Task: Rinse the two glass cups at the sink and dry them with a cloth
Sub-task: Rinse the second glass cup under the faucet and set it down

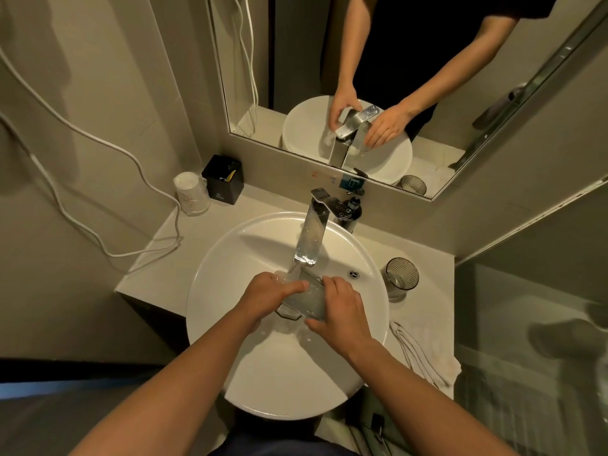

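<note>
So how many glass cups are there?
2. The held cup is gripped by the left hand and right hand under the tap, over the sink. The counter cup stands right of the sink; the mirror repeats it.

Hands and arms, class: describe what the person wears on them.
The left hand and right hand are ungloved, with no rings, watch or bracelets visible. Both forearms are bare, without sleeves. The mirror shows a black short-sleeved top.

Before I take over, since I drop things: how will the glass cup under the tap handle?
Probably slippery: the glass cup is wet under the running faucet. Likely fragile against the hard sink. Tilted between left hand and right hand, it might roll if released.
</note>
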